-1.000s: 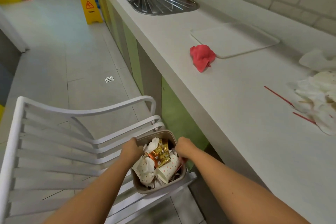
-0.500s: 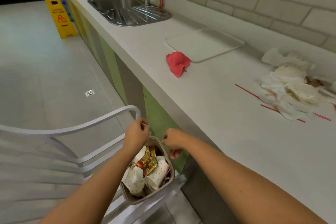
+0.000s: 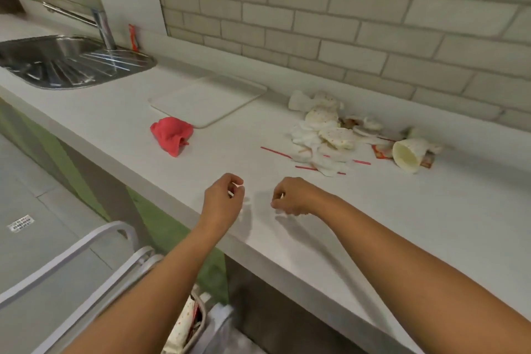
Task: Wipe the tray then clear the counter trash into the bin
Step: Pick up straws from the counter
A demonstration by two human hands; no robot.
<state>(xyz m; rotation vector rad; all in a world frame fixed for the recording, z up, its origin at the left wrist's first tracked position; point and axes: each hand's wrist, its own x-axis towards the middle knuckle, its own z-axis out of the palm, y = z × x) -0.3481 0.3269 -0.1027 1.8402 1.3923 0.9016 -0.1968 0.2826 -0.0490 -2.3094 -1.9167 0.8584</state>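
Both forearms reach over the near edge of the table (image 3: 373,224), left hand (image 3: 222,199) and right hand (image 3: 293,198) side by side, fingers loosely curled and empty, with tray (image 3: 211,99) and trash (image 3: 330,135) farther back and the bin (image 3: 201,322) below the edge.

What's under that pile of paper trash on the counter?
Thin red straws stick out from beneath the napkins, and their middle parts are covered. Anything else under the crumpled paper cannot be seen.
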